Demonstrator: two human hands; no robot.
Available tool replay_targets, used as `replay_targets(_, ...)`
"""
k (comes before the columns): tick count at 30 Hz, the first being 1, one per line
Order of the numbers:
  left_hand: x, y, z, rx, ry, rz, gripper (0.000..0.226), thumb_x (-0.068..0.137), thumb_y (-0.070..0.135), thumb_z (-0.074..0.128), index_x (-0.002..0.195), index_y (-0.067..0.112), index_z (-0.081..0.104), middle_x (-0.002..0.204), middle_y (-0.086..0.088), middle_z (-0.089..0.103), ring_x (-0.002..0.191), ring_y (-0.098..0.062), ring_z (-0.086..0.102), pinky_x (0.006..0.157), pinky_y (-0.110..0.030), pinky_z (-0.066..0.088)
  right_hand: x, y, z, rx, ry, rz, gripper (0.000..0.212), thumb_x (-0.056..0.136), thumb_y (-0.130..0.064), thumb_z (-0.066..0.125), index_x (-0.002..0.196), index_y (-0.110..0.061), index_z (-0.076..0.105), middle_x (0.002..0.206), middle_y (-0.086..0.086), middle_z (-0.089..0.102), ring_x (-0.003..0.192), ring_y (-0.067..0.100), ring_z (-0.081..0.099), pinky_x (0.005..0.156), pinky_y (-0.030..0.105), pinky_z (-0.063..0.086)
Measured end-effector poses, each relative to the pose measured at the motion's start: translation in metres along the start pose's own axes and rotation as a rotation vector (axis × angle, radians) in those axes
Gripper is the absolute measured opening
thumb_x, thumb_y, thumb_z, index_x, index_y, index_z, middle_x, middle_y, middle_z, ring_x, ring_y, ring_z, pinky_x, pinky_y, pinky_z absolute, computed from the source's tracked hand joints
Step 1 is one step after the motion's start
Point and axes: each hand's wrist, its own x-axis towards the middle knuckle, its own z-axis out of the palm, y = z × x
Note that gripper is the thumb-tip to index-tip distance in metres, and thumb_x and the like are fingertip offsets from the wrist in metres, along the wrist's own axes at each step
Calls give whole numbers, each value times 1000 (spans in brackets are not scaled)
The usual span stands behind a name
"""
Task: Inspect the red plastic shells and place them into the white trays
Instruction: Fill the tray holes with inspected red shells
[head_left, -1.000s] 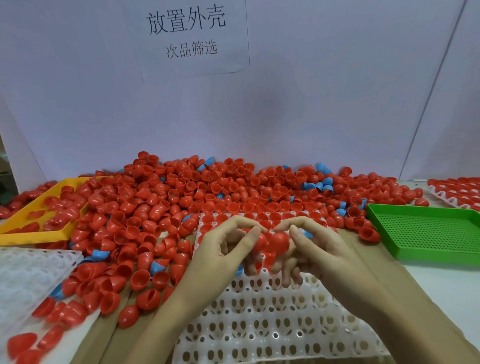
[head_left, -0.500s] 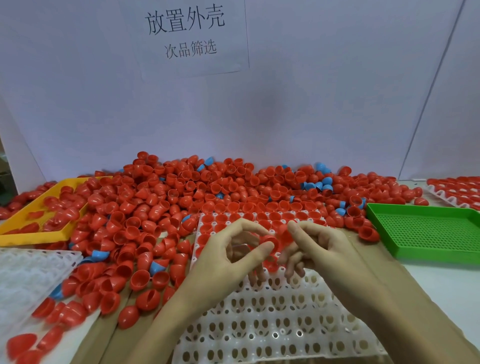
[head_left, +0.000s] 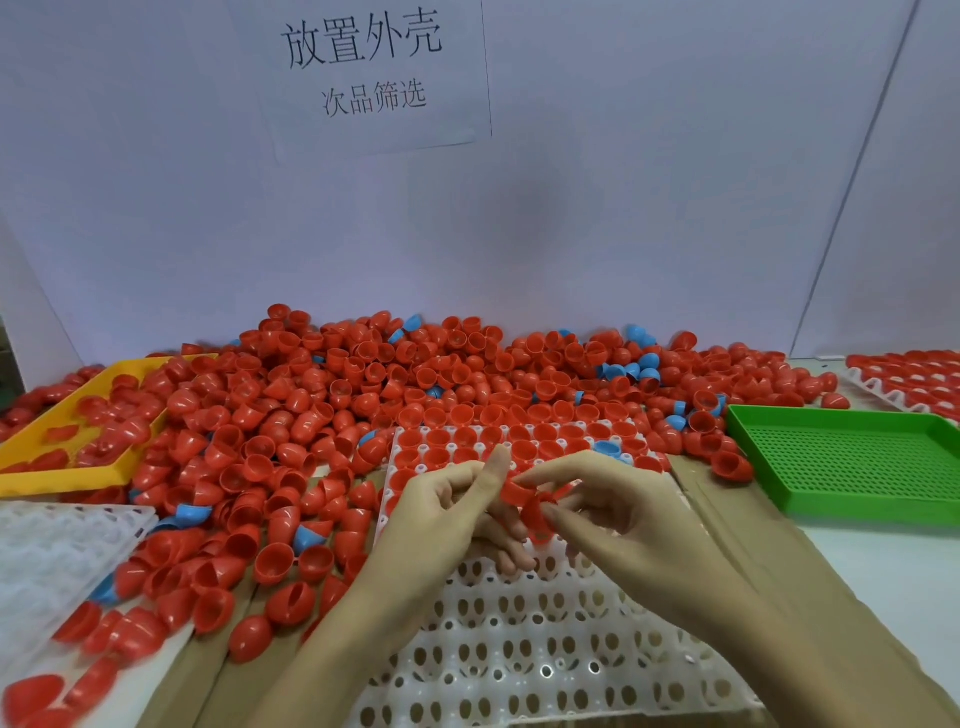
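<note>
Both my hands meet over the white tray (head_left: 545, 649) at six o'clock: my right hand (head_left: 618, 525) pinches a red shell (head_left: 537, 512) between thumb and fingers, while my left hand (head_left: 441, 514) has its fingers curled at the shell's left edge, index finger raised; whether the left actually grips it I cannot tell. The tray's far rows, at twelve o'clock from my hands, already carry red shells and one blue shell (head_left: 608, 448); its near rows show open sockets. Behind it a heap of red shells (head_left: 322, 415), too many to count, spreads from nine to two o'clock, with a scattering of blue ones mixed in. Four other trays are in view: one yellow tray (head_left: 62, 480) at ten o'clock holding several red pieces, one green perforated tray (head_left: 852, 457) at three o'clock, a second white tray (head_left: 47, 551) at eight o'clock, and a filled white tray (head_left: 914, 379) at two o'clock, cut off by the frame edge. One paper sign (head_left: 363, 67) on the wall at twelve o'clock reads "放置外壳" and, smaller, "次品筛选".
</note>
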Motion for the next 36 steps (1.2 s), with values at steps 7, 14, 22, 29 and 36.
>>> replay_targets(7,5,8,-12,27,19,45,53,96,64,51,101,19,79,80,-14,72,61,-25,67,58,-30,57,4,13,-24,-305,161,71,18,101,-15,66,110,-29,71,89,-13,73,86,4,70,75,26,59)
replay_targets(14,10,9,-33,134,223,124,49,101,54,50,85,18,79,66,-10,67,50,-21,59,47,-24,49,5,15,-39,-684,-51,194,19,108,-26,55,121,-29,68,111,-17,59,98,1,57,87,16,48)
replay_targets(22,13,0,-35,338,267,250,43,105,44,50,79,20,74,62,-12,67,46,-23,57,49,-23,50,5,16,-36,-697,-91,238,13,106,-28,59,114,-33,68,102,-15,57,90,4,56,85,21,49)
replay_targets(29,10,-22,-23,995,146,599,36,106,55,46,90,30,68,68,15,60,59,-7,57,56,-16,45,5,37,-30,-690,-39,204,8,102,-33,65,103,-41,68,96,-18,56,83,-1,55,70,11,42)
replay_targets(36,12,-29,-23,1379,-77,593,60,96,79,41,141,40,50,115,27,43,107,4,36,100,-17,34,7,46,-25,-627,-18,206,7,101,-31,66,102,-38,69,95,-17,56,84,0,54,71,14,41)
